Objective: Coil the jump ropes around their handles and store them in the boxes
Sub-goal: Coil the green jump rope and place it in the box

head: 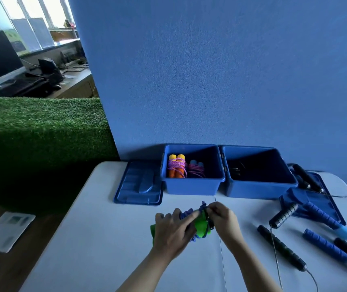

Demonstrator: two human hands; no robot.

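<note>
My left hand (pixel 173 230) grips a pair of green handles (pixel 202 226) wound with blue rope (pixel 186 213), just above the white table. My right hand (pixel 223 218) pinches the rope's end at the top of the bundle. Behind them the left blue box (pixel 192 187) holds an orange-handled bundle (pixel 176 166) and a blue-handled bundle (pixel 196 168), both coiled in pink rope. The right blue box (pixel 259 189) has something dark and thin inside.
A blue lid (pixel 140 184) lies left of the boxes, another lid (pixel 313 197) to the right. Loose black-handled ropes (pixel 282 247) and blue-handled ropes (pixel 326 245) lie on the table's right side. A blue wall stands behind; the table edge (pixel 63 224) drops off at left.
</note>
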